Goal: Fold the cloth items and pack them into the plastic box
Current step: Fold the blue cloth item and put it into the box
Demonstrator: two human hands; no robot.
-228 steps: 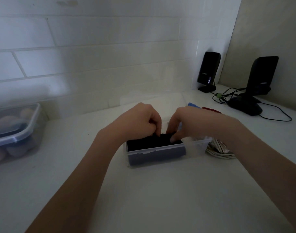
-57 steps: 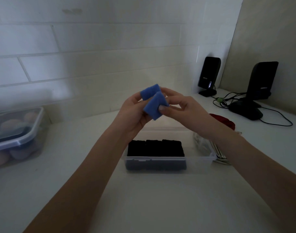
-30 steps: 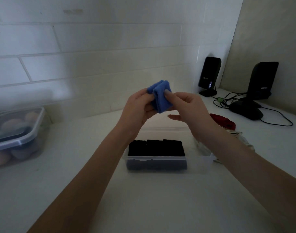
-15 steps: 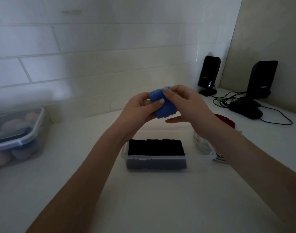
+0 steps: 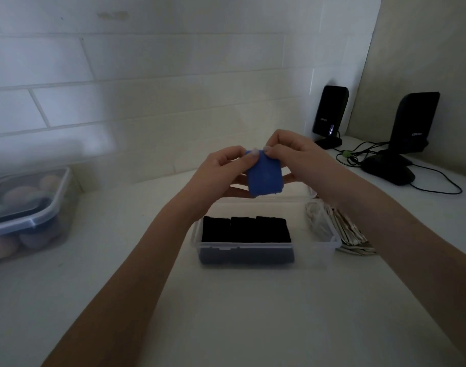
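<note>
A small folded blue cloth (image 5: 265, 176) is being held up in the middle of the frame, hanging above the far side of a clear plastic box (image 5: 316, 246). The left hand (image 5: 221, 176) is pinching the cloth's upper left corner between thumb and fingers, with its other fingers lying behind the cloth. The right hand (image 5: 298, 157) is pinching the upper right corner with curled fingertips. Below them, the plastic box is sitting on the white worktop (image 5: 240, 313), and three dark folded cloths (image 5: 245, 229) are lying side by side in its left part. Just right of the box, a striped light cloth bundle (image 5: 351, 235) is lying on the worktop. At the left edge of the frame, a lidded clear container (image 5: 28, 207) is holding rounded pale things. In the upper right, two black speakers (image 5: 331, 112) with cables are standing against the wall.
</note>
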